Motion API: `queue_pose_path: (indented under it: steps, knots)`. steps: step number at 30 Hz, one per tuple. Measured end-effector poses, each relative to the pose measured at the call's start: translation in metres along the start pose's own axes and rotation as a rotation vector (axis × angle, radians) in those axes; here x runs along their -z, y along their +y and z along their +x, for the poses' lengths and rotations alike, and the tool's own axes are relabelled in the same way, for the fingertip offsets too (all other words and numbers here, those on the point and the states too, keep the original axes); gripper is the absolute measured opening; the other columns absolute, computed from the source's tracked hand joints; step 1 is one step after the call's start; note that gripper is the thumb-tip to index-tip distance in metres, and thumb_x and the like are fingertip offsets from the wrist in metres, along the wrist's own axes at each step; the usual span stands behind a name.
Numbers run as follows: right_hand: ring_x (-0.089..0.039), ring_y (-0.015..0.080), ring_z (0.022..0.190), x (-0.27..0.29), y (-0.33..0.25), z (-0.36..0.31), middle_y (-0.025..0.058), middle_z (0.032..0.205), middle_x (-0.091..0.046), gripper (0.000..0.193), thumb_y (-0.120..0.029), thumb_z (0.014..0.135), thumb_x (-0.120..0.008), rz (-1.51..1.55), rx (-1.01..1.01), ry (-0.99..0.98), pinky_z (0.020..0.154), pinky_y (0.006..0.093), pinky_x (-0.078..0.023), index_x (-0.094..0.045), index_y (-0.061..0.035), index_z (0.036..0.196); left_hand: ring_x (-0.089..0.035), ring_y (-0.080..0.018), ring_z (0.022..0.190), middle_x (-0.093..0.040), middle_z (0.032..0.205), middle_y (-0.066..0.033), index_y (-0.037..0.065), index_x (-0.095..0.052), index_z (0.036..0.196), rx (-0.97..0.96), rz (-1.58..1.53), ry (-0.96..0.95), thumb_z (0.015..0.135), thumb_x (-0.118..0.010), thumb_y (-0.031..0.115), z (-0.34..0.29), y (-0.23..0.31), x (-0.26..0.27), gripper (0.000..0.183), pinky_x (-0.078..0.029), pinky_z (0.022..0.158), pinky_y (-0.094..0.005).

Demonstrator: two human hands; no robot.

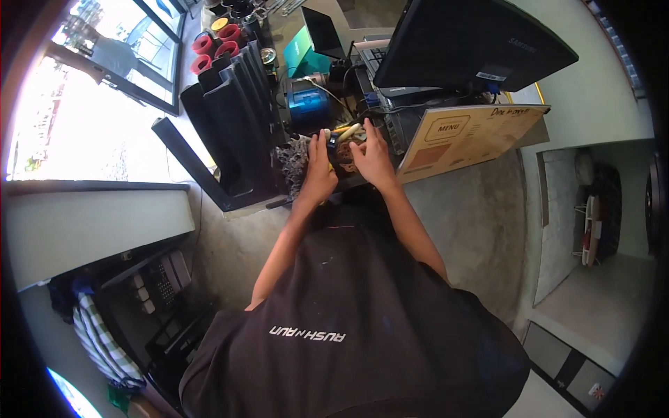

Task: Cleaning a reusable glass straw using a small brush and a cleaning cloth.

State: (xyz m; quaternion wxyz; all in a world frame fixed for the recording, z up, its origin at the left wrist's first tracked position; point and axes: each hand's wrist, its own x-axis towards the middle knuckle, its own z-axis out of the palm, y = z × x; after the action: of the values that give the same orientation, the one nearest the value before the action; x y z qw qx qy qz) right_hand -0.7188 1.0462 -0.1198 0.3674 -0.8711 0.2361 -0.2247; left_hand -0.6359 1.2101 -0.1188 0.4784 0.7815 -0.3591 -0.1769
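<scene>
Both my hands reach over small items heaped at the desk's near edge. My left hand (320,167) has its fingers stretched forward beside a small dark object (333,142), and a bit of yellow shows by its palm. My right hand (373,159) is open, thumb apart from the fingers, its fingertips close to a cream-coloured stick (350,132). Brownish tangled material (346,155) lies between the hands. Left of my left hand sits a grey, shaggy bundle (293,164). Beyond the heap is a shiny blue cylindrical object (309,104).
Tall black holders (240,118) and red-rimmed cups (203,45) stand left. A black monitor (474,45) rises at right above a laptop. A tan menu board (474,139) leans out near my right forearm. A teal box (300,52) and a dark tablet (323,32) are farther back.
</scene>
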Motion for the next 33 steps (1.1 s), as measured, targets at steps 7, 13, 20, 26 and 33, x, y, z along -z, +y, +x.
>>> queue_pose_path:
  steps: [7, 13, 20, 26, 33]
  knots:
    - [-0.075, 0.0290, 0.085, -0.006, -0.005, 0.020, 0.0237, 0.127, -0.066, 0.055, -0.004, 0.091, -0.074, 0.170, -0.013, -0.105, 0.079, 0.0366, -0.059, -0.057, 0.0036, 0.142, -0.026, -0.0506, 0.156, -0.018, 0.169, -0.0322, 0.004, -0.030, 0.164, 0.015, 0.078, -0.069, 0.080, -0.064, -0.009, 0.007, -0.002, -0.005, 0.091, -0.032, 0.125, -0.0463]
    - [-0.069, 0.0435, 0.103, -0.008, -0.006, 0.033, 0.0202, 0.110, -0.070, 0.034, -0.008, 0.085, -0.079, 0.161, -0.087, -0.147, 0.087, 0.0499, -0.055, -0.067, -0.0026, 0.116, -0.033, -0.0536, 0.151, -0.024, 0.166, -0.0322, -0.001, -0.032, 0.162, 0.158, 0.080, -0.033, 0.082, -0.070, -0.002, 0.005, 0.006, -0.010, 0.089, -0.038, 0.122, -0.0484]
    - [-0.071, 0.0371, 0.078, -0.025, 0.002, 0.027, 0.0212, 0.091, -0.071, 0.017, -0.005, 0.088, -0.075, 0.088, -0.001, -0.091, 0.070, 0.0447, -0.055, -0.069, 0.0014, 0.103, -0.055, -0.0564, 0.125, -0.038, 0.147, -0.0337, -0.006, -0.043, 0.146, 0.112, 0.217, 0.006, 0.085, -0.073, 0.002, 0.008, 0.003, -0.019, 0.069, -0.052, 0.102, -0.0550]
    - [-0.072, 0.0393, 0.083, -0.016, -0.005, 0.025, 0.0220, 0.090, -0.072, 0.015, -0.006, 0.091, -0.073, 0.137, -0.002, -0.105, 0.072, 0.0467, -0.055, -0.068, 0.0018, 0.102, -0.061, -0.0514, 0.112, -0.046, 0.129, -0.0297, -0.007, -0.050, 0.130, 0.113, 0.322, 0.109, 0.087, -0.074, 0.002, 0.020, 0.012, -0.025, 0.050, -0.055, 0.090, -0.0547]
    - [-0.069, 0.0470, 0.095, -0.009, -0.012, 0.025, 0.0252, 0.098, -0.072, 0.015, -0.004, 0.092, -0.069, 0.173, -0.055, -0.118, 0.082, 0.0521, -0.055, -0.065, 0.0021, 0.105, -0.062, -0.0492, 0.107, -0.048, 0.124, -0.0272, -0.006, -0.055, 0.119, 0.082, 0.323, 0.176, 0.086, -0.073, -0.001, 0.018, 0.013, -0.024, 0.038, -0.055, 0.087, -0.0528]
